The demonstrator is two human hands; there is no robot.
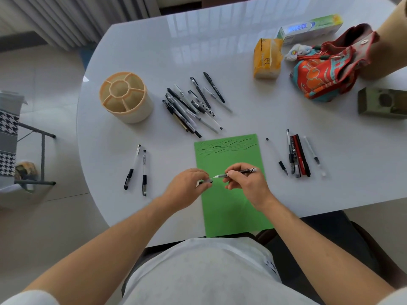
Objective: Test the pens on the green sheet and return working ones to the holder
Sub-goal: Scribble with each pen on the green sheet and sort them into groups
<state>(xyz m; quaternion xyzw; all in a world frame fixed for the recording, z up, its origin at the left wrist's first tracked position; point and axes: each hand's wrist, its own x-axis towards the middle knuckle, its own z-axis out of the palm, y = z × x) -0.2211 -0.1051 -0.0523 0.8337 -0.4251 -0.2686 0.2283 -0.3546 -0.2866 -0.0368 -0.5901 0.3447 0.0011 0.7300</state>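
Observation:
The green sheet (pixel 231 208) lies on the table in front of me, with black scribbles along its far edge. My right hand (pixel 244 183) grips a checker-patterned pen (pixel 248 171) above the sheet, its bare tip pointing left. My left hand (pixel 187 183) pinches the pen's black cap (pixel 206 182) just left of that tip, a small gap between them. The beige pen holder (pixel 126 96), divided into compartments and holding nothing, stands at the far left. A pile of several pens (pixel 193 104) lies beside it.
Two pens (pixel 137 170) lie left of the sheet and several pens (pixel 297 155) right of it. A yellow tissue pack (pixel 267 58), a toothpaste box (pixel 310 28), a patterned pouch (pixel 326 67) and a green box (pixel 383 103) sit at the far right. A chair (pixel 22 137) stands left of the white table (pixel 167 53).

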